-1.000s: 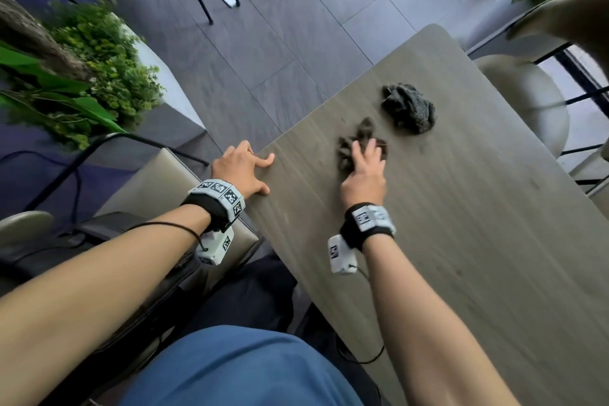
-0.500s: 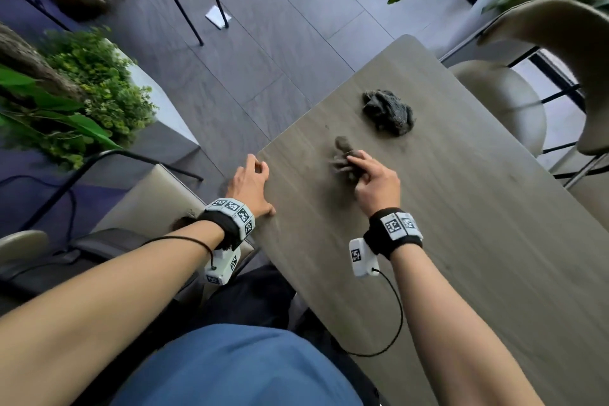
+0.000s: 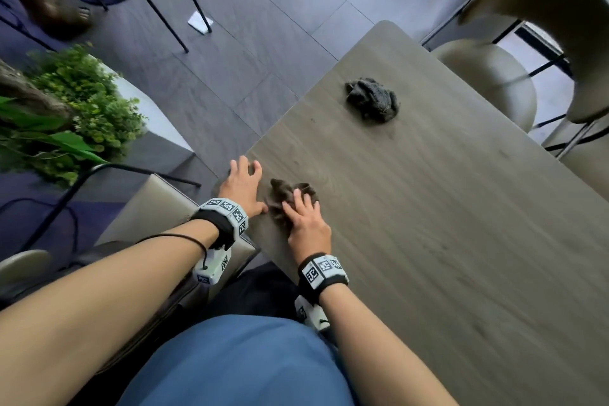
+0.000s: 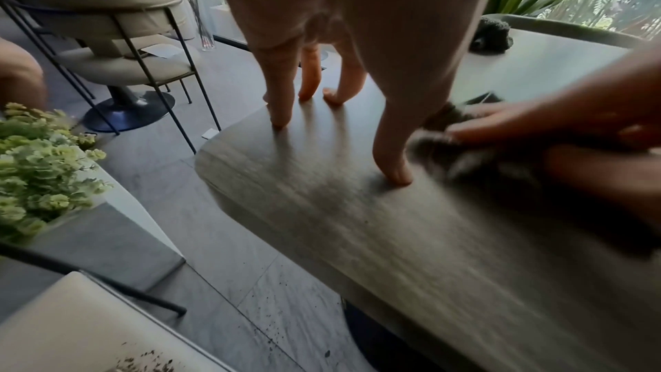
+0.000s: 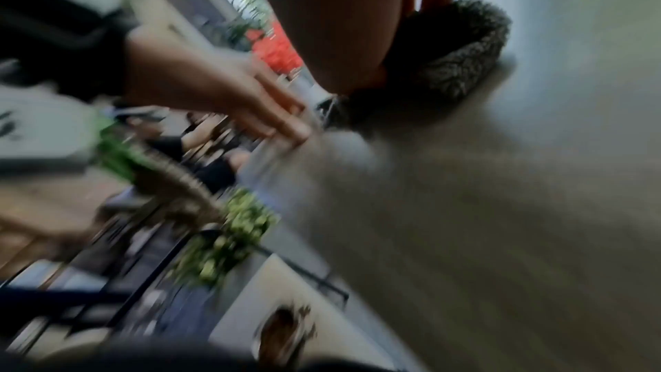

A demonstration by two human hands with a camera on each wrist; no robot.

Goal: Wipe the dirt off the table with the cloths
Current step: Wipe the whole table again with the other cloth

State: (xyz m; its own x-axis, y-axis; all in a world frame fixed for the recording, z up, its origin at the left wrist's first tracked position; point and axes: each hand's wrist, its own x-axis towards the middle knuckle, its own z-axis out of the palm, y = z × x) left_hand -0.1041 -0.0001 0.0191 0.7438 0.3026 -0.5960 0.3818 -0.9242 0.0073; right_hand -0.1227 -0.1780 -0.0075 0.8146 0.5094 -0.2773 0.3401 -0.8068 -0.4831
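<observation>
Nearest to us, our right hand [image 3: 304,224] lies palm down on a dark cloth [image 3: 286,198], fingers spread and pressing it flat against the table [image 3: 428,224] rather than curling round it; the right wrist view is blurred, but it shows the bunched, textured cloth [image 5: 454,53] under the palm. Just to the left of that press, our left hand [image 3: 242,188] is braced at the table's rounded corner, holding nothing. In the left wrist view its fingertips [image 4: 280,120] stand spread on the wood, and its thumb [image 4: 395,171] is planted right beside the cloth [image 4: 475,157], so close that we cannot tell whether they touch. Below the corner, to the left of the braced hand, dark crumbs [image 4: 272,333] lie scattered on the grey floor tiles, and more of them sit on the beige chair seat [image 4: 89,330] nearest us. Farther out from the pressing hand, well apart across the tabletop, a second cloth [image 3: 372,100] sits in a crumpled heap near the far end. To the left of both hands stands a green plant [image 3: 85,109] in a pale planter.
</observation>
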